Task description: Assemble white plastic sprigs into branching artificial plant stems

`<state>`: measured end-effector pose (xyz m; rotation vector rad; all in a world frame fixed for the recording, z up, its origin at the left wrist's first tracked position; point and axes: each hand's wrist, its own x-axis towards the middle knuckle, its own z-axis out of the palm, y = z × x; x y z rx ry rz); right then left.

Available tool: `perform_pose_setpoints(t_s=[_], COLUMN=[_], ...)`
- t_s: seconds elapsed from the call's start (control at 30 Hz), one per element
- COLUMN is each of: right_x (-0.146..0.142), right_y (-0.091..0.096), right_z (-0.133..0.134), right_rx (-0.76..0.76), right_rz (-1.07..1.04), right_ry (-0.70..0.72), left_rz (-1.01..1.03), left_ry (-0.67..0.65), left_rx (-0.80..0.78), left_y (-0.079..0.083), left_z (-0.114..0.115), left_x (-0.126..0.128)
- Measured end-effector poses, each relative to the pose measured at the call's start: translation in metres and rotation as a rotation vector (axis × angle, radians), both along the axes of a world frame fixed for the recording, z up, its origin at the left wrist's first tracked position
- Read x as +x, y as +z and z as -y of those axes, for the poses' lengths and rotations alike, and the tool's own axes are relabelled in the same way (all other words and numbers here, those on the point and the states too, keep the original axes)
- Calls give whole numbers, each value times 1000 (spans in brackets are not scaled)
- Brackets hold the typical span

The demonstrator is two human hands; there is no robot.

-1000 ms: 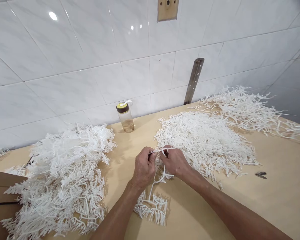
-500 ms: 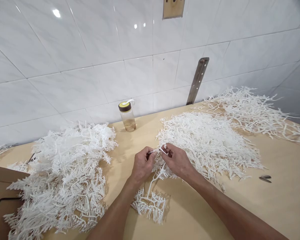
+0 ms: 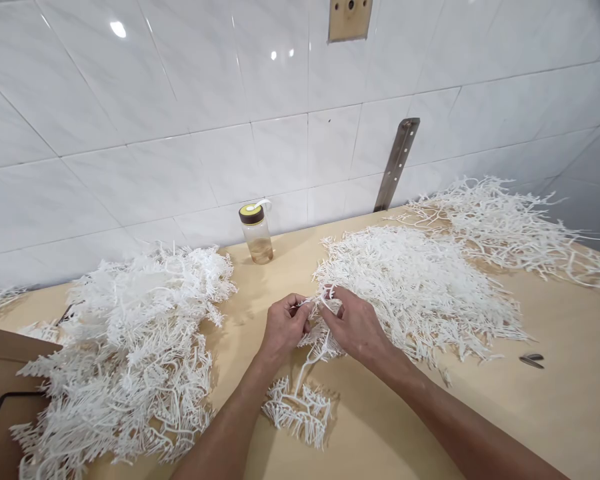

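Observation:
Between my two hands, at mid-table, is a white branching plastic sprig [image 3: 325,298]. My left hand [image 3: 286,323] pinches its left end between thumb and forefinger. Close beside it, my right hand [image 3: 353,320] has thumb and fingers closed on the same sprig from the right. Below them a white branched stem with a feathery end [image 3: 300,403] lies on the table; whether its top joins the held sprig is hidden by the hands. Just behind my right hand spreads a flat heap of small white sprigs [image 3: 420,287].
A large pile of feathery white branches [image 3: 130,353] covers the left, beside a brown box [image 3: 10,387]. A bottle [image 3: 257,233] stands near the tiled wall, where a metal bracket [image 3: 397,163] leans. Barer white stems [image 3: 515,227] lie far right, and a small dark tool [image 3: 531,361] nearer.
My hands stay in nearly the same place, with small finger movements at the sprig. The whole view has shifted very slightly.

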<state>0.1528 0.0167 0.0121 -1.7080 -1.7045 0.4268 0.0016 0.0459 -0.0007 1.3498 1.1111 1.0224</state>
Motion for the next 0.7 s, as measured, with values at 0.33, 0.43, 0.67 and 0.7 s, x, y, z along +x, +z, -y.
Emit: perform_pose_setpoints(t_s=[0.33,0.43,0.67,0.7], right_x=[-2,0,3,3], right_y=[8,8,9,8], right_z=[2,0,-1,-1], right_rx=[-203,-255,-240,-231], right_rz=[-177,-216,-206,-202], right_ry=[72,93,153,161], left_rz=[-145,-135,-97,-101], left_ry=[65,58,43,46], left_rx=[132,150,127,133], left_y=[-3,-3,4,5], left_z=[2,1,3,3], left_x=[-2,-2,1,1])
